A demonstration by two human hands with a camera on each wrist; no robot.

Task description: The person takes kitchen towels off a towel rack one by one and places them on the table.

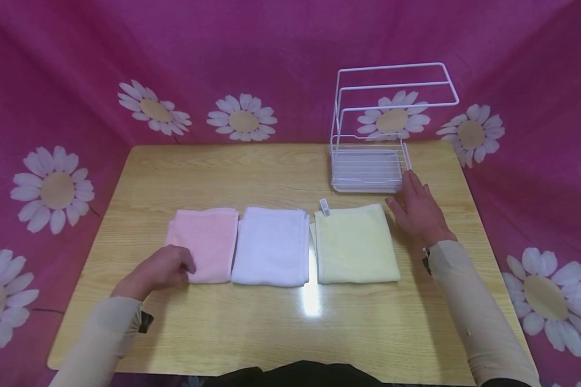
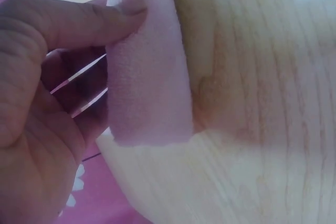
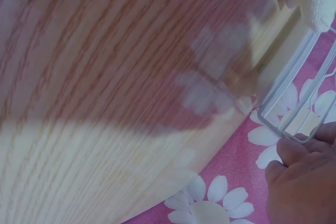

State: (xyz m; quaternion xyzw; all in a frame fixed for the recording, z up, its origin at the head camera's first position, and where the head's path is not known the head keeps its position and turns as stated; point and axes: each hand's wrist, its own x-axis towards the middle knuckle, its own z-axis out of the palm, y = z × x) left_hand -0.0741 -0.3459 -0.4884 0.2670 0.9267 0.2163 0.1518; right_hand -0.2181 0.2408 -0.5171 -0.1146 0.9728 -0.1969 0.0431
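Note:
Three folded cloths lie in a row on the table: a pink towel [image 1: 208, 244], a white towel [image 1: 272, 246] and a pale yellow towel [image 1: 355, 244] with a white tag. My left hand [image 1: 162, 269] is at the pink towel's lower left corner, and the left wrist view has the thumb [image 2: 100, 24] pressing its folded edge against the fingers. Behind the yellow towel stands a white wire rack [image 1: 368, 185] with a tray base and tall looped bars. My right hand [image 1: 418, 209] reaches its right side, fingers extended with fingertips at the rim, thumb apart.
The wooden table [image 1: 252, 333] has rounded corners and a bright light reflection near the white towel. A magenta curtain [image 1: 290, 54] with large white daisies surrounds its back and sides. The rack's upper bars rise in front of that curtain.

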